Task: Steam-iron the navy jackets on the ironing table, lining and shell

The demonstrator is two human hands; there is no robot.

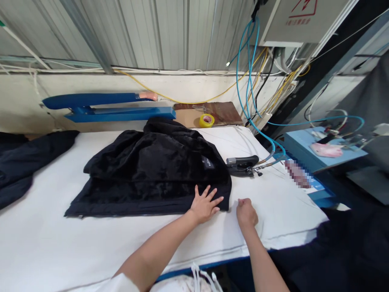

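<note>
A black fleecy jacket (152,170) lies spread on a white-covered table (121,247), with a small dark label (208,163) showing on its lining. Fingers spread, my left hand (204,206) lies flat on the jacket's lower right corner. My right hand (246,213) is closed in a fist just right of the jacket's edge, apart from it, and nothing shows in it. Beyond that fist, beside the jacket, an iron (243,165) with a black handle rests on the table.
Blue hoses (249,81) hang down to the iron. At the back are a blue sleeve board (115,107) and a yellow tape roll (206,120). Another dark jacket (27,166) lies at the left. Dark cloth (343,251) hangs at the right, near a blue stand (325,150).
</note>
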